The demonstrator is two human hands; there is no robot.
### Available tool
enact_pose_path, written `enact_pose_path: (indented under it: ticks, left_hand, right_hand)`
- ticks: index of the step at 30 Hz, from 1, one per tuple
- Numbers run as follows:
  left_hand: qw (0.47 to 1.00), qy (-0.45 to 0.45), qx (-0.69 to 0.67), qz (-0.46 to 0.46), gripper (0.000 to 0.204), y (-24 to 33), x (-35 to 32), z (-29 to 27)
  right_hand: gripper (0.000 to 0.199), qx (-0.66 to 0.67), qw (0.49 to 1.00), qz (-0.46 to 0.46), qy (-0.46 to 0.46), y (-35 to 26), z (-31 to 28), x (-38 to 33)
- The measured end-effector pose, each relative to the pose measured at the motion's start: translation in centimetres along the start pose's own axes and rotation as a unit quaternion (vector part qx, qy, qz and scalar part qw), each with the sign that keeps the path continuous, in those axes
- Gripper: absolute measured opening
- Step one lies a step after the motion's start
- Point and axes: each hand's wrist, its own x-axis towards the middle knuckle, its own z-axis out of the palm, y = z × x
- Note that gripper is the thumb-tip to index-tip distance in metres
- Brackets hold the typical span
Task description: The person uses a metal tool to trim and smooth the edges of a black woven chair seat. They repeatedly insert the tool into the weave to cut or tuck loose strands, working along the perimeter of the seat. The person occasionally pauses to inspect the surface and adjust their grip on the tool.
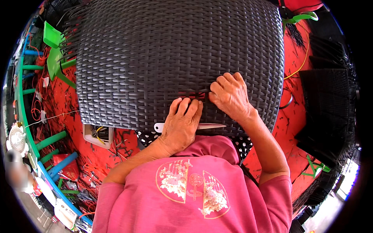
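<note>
On the person's lap rests a black woven wicker panel (175,58), its near edge against the pink shirt (194,194). The left hand (180,124) presses flat on the weave, fingers closed over a white-handled knife (194,126). Just beside it, the right hand (230,95) pinches a strand at a small gap. A white rectangular box (98,136) lies on the red floor (66,105) at left.

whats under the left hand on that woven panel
A knife lies under the left hand on the dark woven panel: its white handle end and pale blade tip stick out either side. The hand covers its middle.
</note>
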Motion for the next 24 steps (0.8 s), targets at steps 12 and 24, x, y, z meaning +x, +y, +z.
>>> enact_pose_path:
  ticks: [12, 24]
  left_hand:
    - [0.993, 0.051, 0.019, -0.105, 0.057, -0.6, -1.7, -0.9]
    - [0.993, 0.040, 0.001, -0.115, 0.058, -1.0, -2.5, -1.4]
  right_hand:
    - [0.016, 0.107, 0.994, 0.030, 0.003, -2.3, 0.4, 2.1]
    - [0.018, 0.084, 0.995, -0.059, 0.008, -2.1, 1.5, 3.6]
